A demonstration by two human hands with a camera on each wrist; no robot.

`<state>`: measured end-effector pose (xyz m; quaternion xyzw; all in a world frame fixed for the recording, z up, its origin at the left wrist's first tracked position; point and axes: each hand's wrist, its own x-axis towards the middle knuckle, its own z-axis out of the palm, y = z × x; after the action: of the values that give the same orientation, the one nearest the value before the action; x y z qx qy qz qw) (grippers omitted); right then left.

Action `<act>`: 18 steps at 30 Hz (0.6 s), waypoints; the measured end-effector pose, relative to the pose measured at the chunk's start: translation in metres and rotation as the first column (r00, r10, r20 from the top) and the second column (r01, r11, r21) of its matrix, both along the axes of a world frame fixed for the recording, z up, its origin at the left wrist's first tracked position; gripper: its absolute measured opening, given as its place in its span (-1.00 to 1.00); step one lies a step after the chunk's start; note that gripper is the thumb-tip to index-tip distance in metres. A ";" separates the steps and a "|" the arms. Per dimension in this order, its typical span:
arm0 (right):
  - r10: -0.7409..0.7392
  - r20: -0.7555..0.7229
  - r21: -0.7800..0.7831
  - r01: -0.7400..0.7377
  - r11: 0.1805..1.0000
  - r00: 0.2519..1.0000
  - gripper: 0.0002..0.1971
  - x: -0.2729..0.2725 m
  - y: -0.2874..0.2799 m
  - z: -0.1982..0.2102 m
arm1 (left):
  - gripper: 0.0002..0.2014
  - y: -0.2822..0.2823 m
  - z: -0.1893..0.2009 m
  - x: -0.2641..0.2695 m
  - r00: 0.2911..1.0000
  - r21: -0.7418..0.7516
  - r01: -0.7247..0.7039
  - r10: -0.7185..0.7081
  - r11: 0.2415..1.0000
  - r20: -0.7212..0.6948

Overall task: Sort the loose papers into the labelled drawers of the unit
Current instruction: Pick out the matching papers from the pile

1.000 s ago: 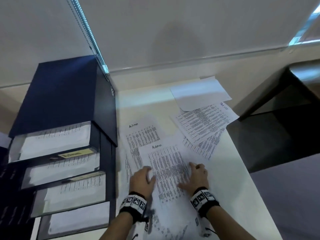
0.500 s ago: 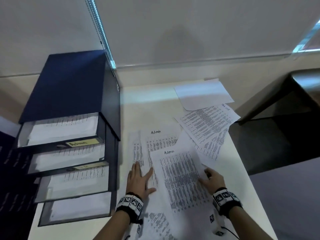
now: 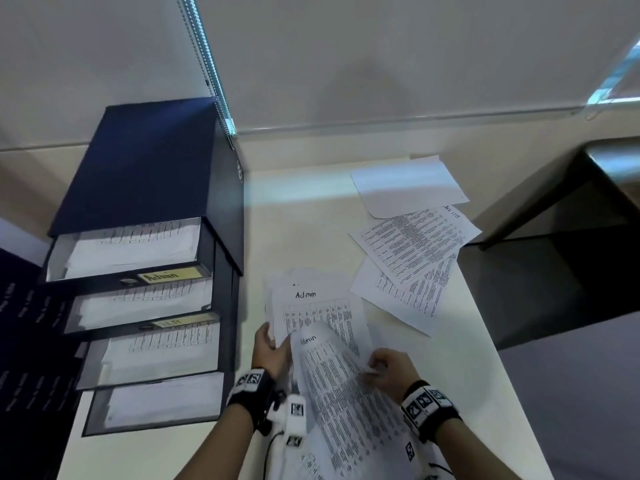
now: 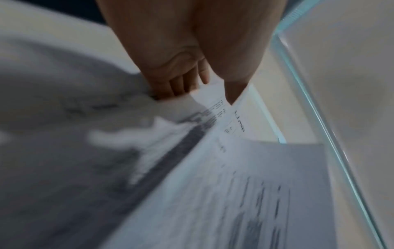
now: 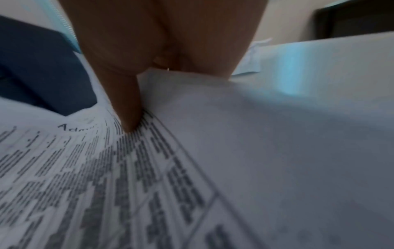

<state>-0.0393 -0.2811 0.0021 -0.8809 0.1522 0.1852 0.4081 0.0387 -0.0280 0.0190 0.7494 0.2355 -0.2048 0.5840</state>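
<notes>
Gripping the left edge of a stack of white printed sheets headed "Admin" (image 3: 318, 306), the left hand (image 3: 269, 351) has its thumb on top and its fingers (image 4: 177, 84) curled beneath the paper, as the left wrist view confirms; the right hand (image 3: 389, 370) pinches the right edge of a curled white printed sheet also headed "Admin" (image 3: 343, 386), thumb pressed on the print in the right wrist view, and this sheet arches up off the white table (image 3: 304, 216), lying over the near part of the stack. The stack lies at 6 o'clock on the table, just right of the dark blue four-drawer filing unit (image 3: 145, 168), which stands at 9 o'clock. All four drawers stand pulled out with white paper inside; the top drawer bears a yellow "Admin" label (image 3: 169, 274), the second a yellow label (image 3: 183, 320) too blurred to read. At 2 o'clock, apart from the stack, lie two overlapping printed sheets (image 3: 414, 244) and a blank white sheet (image 3: 405, 185) beyond them
</notes>
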 end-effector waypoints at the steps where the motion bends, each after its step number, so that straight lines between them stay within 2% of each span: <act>1: 0.020 0.001 -0.001 -0.020 1.000 1.000 -0.61 -0.001 0.000 0.001 | -0.44 -0.002 0.002 0.005 1.000 -0.026 -0.010 0.010 1.000 0.005; 2: 0.020 0.017 0.002 -0.020 1.000 1.000 -0.62 -0.002 -0.003 0.000 | -0.56 -0.001 0.000 0.007 1.000 -0.036 0.014 -0.014 0.999 0.015; 3: 0.001 0.039 0.006 -0.002 1.000 0.999 -0.63 -0.003 -0.005 0.000 | -0.74 -0.003 0.006 0.007 0.997 -0.022 0.074 -0.073 0.997 0.013; 4: -0.025 0.059 0.006 0.024 1.000 0.998 -0.64 -0.003 -0.008 -0.001 | -0.82 -0.001 0.002 0.004 0.988 0.018 0.152 -0.152 0.988 0.005; 5: -0.060 0.071 0.014 0.059 0.998 0.996 -0.67 -0.003 -0.010 -0.001 | -0.81 0.000 0.001 0.001 0.973 0.080 0.229 -0.230 0.970 0.002; 7: -0.120 0.086 0.026 0.118 0.993 0.989 -0.74 0.000 -0.011 0.000 | -0.84 0.007 -0.005 -0.004 0.930 0.329 0.352 -0.368 0.876 -0.016; 8: -0.135 0.094 0.025 0.133 0.991 0.986 -0.79 0.002 -0.009 0.002 | -0.73 0.013 -0.010 -0.002 0.929 0.438 0.337 -0.369 0.833 -0.012; 9: -0.138 0.101 0.012 0.137 0.990 0.985 -0.85 0.004 -0.007 0.005 | -0.59 0.018 -0.010 -0.001 0.941 0.487 0.289 -0.339 0.824 0.016; 10: -0.137 0.097 0.003 0.137 0.991 0.986 -0.81 0.006 -0.004 0.008 | -0.50 0.023 -0.011 0.003 0.952 0.507 0.251 -0.304 0.825 0.024; 12: -0.146 0.023 -0.016 0.146 0.989 0.989 -0.37 0.009 0.001 0.010 | -0.41 0.028 -0.010 0.012 0.957 0.494 0.225 -0.286 0.840 0.050; 13: -0.147 -0.030 -0.038 0.146 0.989 0.989 -0.22 0.011 0.004 0.010 | -0.37 0.026 -0.007 0.017 0.960 0.453 0.204 -0.269 0.868 0.083; 14: -0.126 -0.066 -0.065 0.121 0.990 0.990 -0.19 0.013 0.007 0.010 | -0.32 0.022 -0.006 0.021 0.969 0.361 0.158 -0.214 0.919 0.120; 16: -0.061 -0.102 -0.131 0.047 0.990 0.993 -0.38 0.016 0.011 0.009 | -0.22 0.014 -0.003 0.028 0.985 0.243 0.069 -0.105 0.968 0.136; 17: -0.055 -0.109 -0.150 0.038 0.988 0.993 -0.45 0.017 0.013 0.009 | -0.23 0.010 0.000 0.031 0.989 0.225 0.047 -0.076 0.973 0.123; 18: -0.060 -0.109 -0.158 0.043 0.986 0.992 -0.51 0.018 0.014 0.007 | -0.31 0.009 -0.001 0.034 0.990 0.215 0.025 -0.054 0.976 0.130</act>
<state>-0.0211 -0.2669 0.0095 -0.8939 0.2118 0.2119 0.3335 0.0724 -0.0189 0.0183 0.8243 0.2009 -0.1387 0.5109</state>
